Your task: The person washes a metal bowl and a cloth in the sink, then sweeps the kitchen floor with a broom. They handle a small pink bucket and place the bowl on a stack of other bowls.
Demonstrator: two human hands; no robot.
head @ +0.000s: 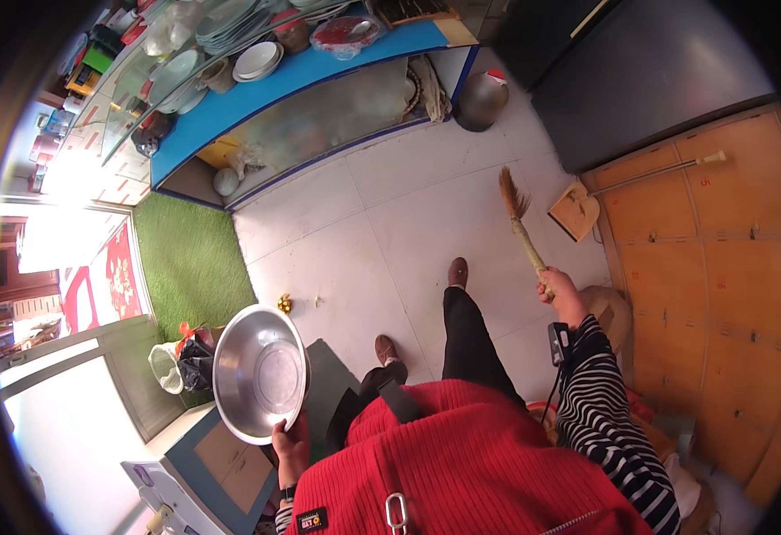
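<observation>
My left hand (pixel 289 438) grips the near rim of a large stainless steel basin (pixel 240 374), which is tilted so that its bare inside faces me. In my right hand (pixel 560 291) is the handle of a short straw hand broom (pixel 514 194). Its frayed, brownish bristles point away from me, above the pale tiled floor (pixel 390 247). Past the broom, a beige dustpan (pixel 576 210) with a long metal handle leans against orange lockers (pixel 718 287).
Ahead stands a blue-topped counter (pixel 230 110) with stacked plates (pixel 230 27) and white bowls (pixel 257 61). A dark fridge-like cabinet (pixel 658 87) is at the upper right, near a round metal container (pixel 481 100). Green turf matting (pixel 193 261) lies by the bright doorway; a gold bow (pixel 285 303) is on the floor.
</observation>
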